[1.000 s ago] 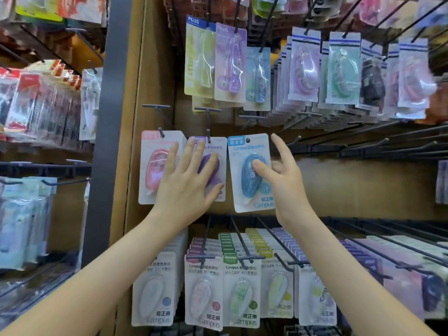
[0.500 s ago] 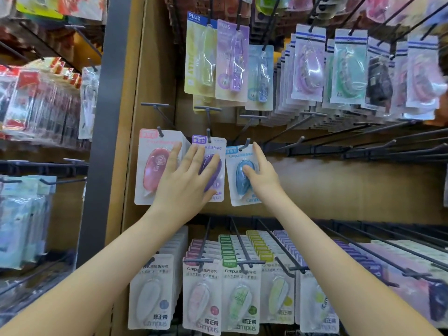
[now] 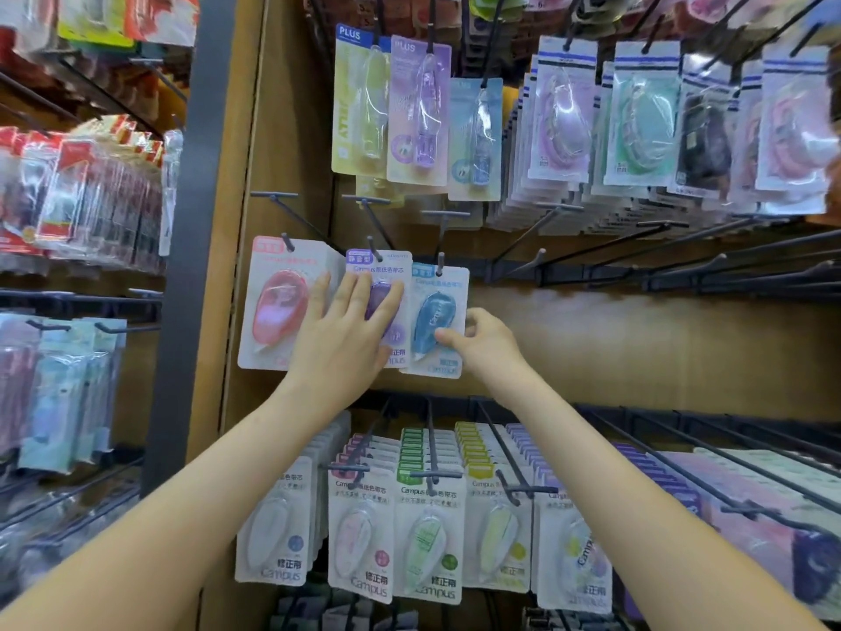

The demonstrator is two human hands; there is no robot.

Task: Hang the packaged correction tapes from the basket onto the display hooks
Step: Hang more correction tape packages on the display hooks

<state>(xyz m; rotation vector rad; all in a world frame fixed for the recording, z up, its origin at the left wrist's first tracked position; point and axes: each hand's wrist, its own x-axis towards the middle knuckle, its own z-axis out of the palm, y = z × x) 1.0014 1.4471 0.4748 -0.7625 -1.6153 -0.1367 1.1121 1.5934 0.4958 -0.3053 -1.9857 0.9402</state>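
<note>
Partly hidden purple pack [image 3: 387,268] under left hand [image 3: 343,339], blue pack [image 3: 434,311] pinched

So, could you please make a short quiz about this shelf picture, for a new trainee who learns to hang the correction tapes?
1. True or false: the left hand presses flat on the purple package.
2. Which package does the right hand grip? A. pink B. purple C. blue
3. How many packages hang in the row that the hands touch?

Key: 1 true. 2 C, the blue package, thumb on its front. 3 three.
</note>
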